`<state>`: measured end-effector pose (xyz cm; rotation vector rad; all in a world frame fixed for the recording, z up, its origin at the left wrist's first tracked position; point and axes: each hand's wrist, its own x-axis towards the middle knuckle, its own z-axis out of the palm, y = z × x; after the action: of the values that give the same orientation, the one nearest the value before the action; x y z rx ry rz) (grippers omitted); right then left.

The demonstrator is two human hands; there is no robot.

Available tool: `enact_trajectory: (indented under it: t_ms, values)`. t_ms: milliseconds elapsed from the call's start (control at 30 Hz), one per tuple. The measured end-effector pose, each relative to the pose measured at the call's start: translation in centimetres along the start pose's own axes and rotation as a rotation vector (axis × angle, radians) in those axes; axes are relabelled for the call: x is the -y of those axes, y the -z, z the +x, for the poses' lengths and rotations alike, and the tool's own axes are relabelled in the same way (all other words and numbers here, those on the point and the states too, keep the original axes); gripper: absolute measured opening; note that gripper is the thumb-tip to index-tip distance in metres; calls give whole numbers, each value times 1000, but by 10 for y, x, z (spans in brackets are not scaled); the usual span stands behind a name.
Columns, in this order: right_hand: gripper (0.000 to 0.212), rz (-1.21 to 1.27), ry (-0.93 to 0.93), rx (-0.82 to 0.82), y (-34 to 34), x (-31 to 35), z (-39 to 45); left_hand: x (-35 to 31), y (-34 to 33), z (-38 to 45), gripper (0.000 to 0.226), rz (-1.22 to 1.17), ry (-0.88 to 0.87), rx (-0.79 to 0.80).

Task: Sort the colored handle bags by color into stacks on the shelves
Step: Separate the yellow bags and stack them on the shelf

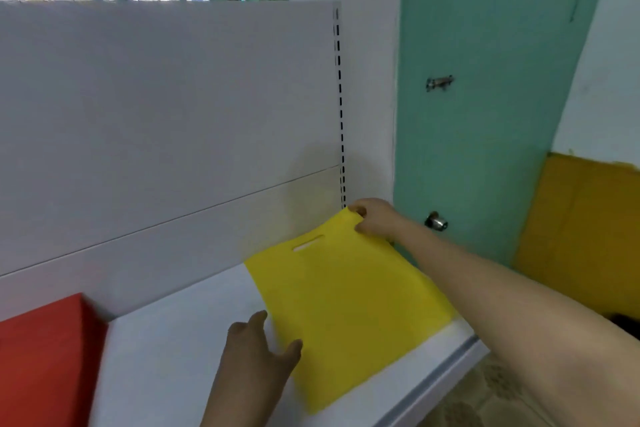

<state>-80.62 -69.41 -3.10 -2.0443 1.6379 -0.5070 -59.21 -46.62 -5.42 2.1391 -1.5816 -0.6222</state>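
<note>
The white metal shelf (194, 350) carries a red stack of flat bags (45, 357) at its left edge and a flat yellow fabric handle bag (346, 315) at its right end. The right hand (375, 218) pinches the bag's far corner, fingers clenched on it; the left hand (256, 354) lies released, steadying its near edge, likely squaring it

Head view, down over shelf (180, 340)
</note>
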Motion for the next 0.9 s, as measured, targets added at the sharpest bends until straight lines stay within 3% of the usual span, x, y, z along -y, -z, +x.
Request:
enact_trajectory:
  t_ms: [200, 367, 533, 633, 800, 900]
  values:
    - [39, -186, 8, 92, -12, -5, 39, -32, -25, 18, 86, 174, 65, 3]
    - [31, -295, -1, 193, -10, 2, 45, -45, -36, 27, 85, 61, 178, -54]
    - [20, -468, 13, 193, -12, 17, 43, -45, -38, 31, 77, -37, 224, -115]
    - [21, -532, 218, 106, -18, 59, 31, -40, -33, 26, 65, -217, 201, -222]
    - [49, -235, 653, 76, -60, 161, -3, -25, -7, -5, 56, -264, 193, -539]
    - [62, -67, 795, 119, -91, 222, -33, 5, 19, -42, 54, -254, 221, -744]
